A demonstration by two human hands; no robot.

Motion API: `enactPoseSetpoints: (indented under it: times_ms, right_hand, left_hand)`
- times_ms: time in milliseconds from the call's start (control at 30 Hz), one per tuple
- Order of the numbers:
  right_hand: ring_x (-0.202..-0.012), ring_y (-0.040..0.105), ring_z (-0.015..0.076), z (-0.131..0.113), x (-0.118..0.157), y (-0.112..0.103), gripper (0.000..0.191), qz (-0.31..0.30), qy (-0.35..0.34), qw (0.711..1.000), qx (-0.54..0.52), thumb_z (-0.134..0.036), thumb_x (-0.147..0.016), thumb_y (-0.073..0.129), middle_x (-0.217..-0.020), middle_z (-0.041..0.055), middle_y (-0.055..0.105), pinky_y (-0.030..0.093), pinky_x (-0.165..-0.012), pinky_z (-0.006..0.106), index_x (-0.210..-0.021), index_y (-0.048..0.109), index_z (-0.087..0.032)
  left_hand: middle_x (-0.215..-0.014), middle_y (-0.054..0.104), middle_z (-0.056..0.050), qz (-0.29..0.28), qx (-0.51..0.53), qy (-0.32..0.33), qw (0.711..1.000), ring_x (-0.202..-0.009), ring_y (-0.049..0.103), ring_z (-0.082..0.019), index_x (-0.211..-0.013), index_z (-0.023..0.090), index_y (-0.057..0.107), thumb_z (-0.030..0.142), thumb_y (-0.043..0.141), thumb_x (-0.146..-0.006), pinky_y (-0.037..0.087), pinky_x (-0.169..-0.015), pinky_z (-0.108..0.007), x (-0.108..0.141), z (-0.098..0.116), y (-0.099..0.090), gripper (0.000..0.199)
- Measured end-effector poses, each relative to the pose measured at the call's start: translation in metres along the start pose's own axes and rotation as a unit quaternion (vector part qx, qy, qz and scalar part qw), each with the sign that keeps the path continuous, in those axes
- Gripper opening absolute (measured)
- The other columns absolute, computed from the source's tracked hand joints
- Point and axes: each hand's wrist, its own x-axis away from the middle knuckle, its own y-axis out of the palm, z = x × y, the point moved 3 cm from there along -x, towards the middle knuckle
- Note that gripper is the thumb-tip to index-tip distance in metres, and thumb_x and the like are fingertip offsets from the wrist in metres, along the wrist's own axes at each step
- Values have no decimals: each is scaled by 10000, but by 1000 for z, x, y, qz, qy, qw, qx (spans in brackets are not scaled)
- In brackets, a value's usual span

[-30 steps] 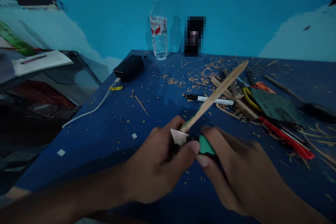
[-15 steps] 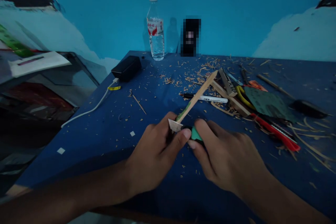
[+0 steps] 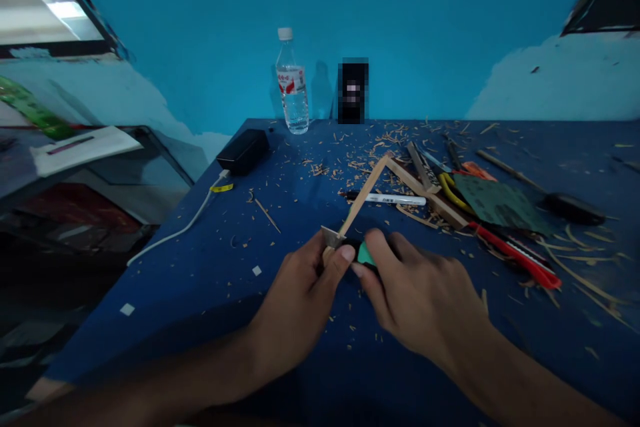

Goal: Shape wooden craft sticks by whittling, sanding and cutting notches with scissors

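My right hand [image 3: 425,293] is wrapped round the green and black handle of a utility knife [image 3: 367,254]. Its short wide blade [image 3: 331,236] lies across the near part of a slim wooden stick [image 3: 367,193]. My left hand [image 3: 300,297] grips the near end of that stick, and its thumb presses close behind the blade. The stick slants away from me, a green tint along its edge near the blade. Its far tip is by a wooden bar [image 3: 430,195] on the table; I cannot tell if they touch. Fingers hide the stick's lower end.
On the blue table [image 3: 200,293] lie wood shavings [image 3: 385,140], a marker [image 3: 395,199], a red cutter [image 3: 520,257], green sandpaper [image 3: 500,202] and a black-handled tool [image 3: 573,208]. Behind stand a water bottle [image 3: 294,97] and a pixelated dark object [image 3: 353,93]. A black box [image 3: 244,151] with a white cable sits left.
My view has tilted up, so the table's things sit lower in the picture. The blade stays on the stick between my hands, with little visible shift in either grip.
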Motion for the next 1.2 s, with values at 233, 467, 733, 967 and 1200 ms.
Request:
enactPoseSetpoints:
  times_ms: [233, 467, 733, 967, 1200]
  right_hand:
    - [-491, 565, 207, 25, -6, -8, 315, 25, 79, 995, 52, -472, -1040, 378, -744, 34, 605, 126, -496, 270, -1026, 543, -205]
    - [-611, 521, 168, 76, -10, -3, 368, 51, 270, 919, -284, -602, -1006, 463, -697, -16, 548, 320, -562, 295, -1025, 558, -247]
    - [-457, 384, 111, 61, -10, -1, 314, 20, 327, 687, -648, -559, -923, 650, -575, -69, 434, 311, -402, 229, -1024, 592, -268]
    - [-429, 358, 63, 70, -16, -3, 160, 110, 375, 561, -730, -311, -882, 736, -678, -55, 460, 294, -398, 228, -893, 623, -199]
    - [-393, 333, 96, 81, -16, -7, 114, 212, 435, 526, -700, -165, -757, 647, -577, -63, 368, 293, -390, 265, -735, 543, -207]
  left_hand:
    - [-695, 379, 68, -29, 45, -22, 998, -600, 325, -82, -913, 214, 487, 570, 503, -1003, 313, -531, -212, 2, 0, -1, 368]
    - [-724, 374, 72, -210, 405, -166, 874, -441, 192, -44, -1007, 278, 456, 351, 482, -978, 217, -374, -146, 7, 3, 2, 82]
    - [-819, 373, 34, -295, 449, -197, 820, -485, 238, -26, -1043, 212, 585, 353, 471, -995, 229, -401, -141, 4, 7, 4, 187]
    - [-780, 374, 40, -321, 404, -186, 836, -489, 234, -27, -1136, 217, 637, 403, 536, -975, 206, -440, -177, 4, 3, 3, 266]
    - [-836, 472, 2, -280, 458, -106, 837, -561, 344, -54, -1183, 204, 672, 181, 498, -927, 421, -538, -178, -1, 1, -1, 310]
